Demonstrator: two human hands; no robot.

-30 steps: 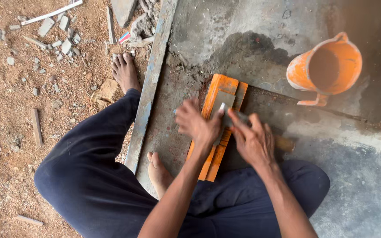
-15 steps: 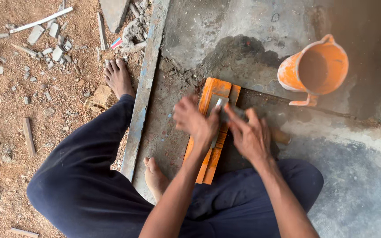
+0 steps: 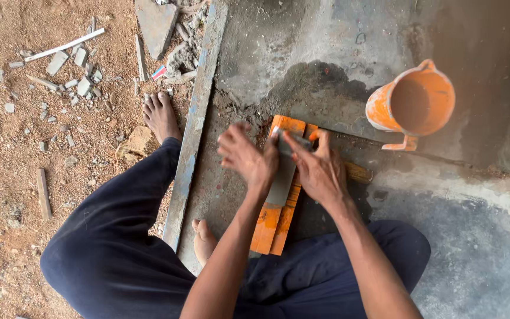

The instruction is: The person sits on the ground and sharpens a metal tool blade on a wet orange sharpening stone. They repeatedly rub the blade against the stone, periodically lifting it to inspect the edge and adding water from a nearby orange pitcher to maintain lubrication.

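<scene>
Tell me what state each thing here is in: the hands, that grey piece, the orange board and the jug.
Left hand: resting on the flat grey strip, fingers spread.
Right hand: gripping the strip's far end.
Flat grey strip: lying lengthwise on the orange board.
Long orange wooden board: flat on the wet cement floor.
Orange plastic jug: upright; contents cannot be told.

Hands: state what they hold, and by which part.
Both hands grip a grey flat piece lying along the orange wooden block. The left hand and right hand pinch its far end from either side.
</scene>
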